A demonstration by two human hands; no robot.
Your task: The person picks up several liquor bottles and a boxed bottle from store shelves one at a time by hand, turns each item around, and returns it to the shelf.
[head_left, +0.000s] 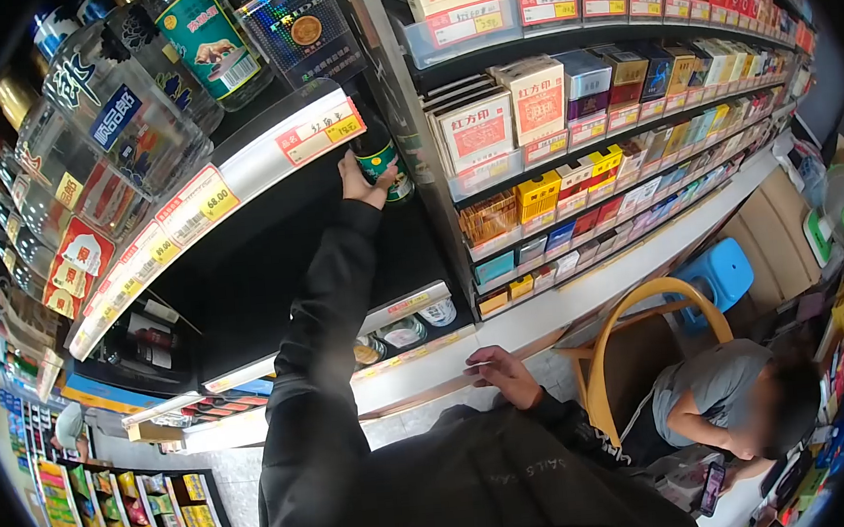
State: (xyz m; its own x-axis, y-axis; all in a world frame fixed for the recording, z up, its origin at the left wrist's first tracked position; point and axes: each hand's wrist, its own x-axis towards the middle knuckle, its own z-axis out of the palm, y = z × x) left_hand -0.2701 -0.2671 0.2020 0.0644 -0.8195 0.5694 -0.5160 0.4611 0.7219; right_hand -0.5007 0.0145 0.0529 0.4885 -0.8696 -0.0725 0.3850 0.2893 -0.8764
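Note:
On the shelf under the top ledge, my left hand (366, 182) is wrapped around a dark bottle (381, 158) with a green label. The bottle stands at the right end of that shelf, by the metal upright, and its top is partly hidden by the ledge. My right hand (506, 377) is low in front of my body, away from the shelves. Its fingers are curled, with a thin pale thing at the fingertips too small to name. Dark sleeves cover both arms.
Clear liquor bottles (123, 119) crowd the upper shelf above a price-tag rail (228, 194). Cigarette packs (538, 96) fill the racks at right. A person (715, 399) with a phone (712, 488) sits near a wooden chair (633, 296) and a blue stool (725, 269). A snack rack (134, 509) stands lower left.

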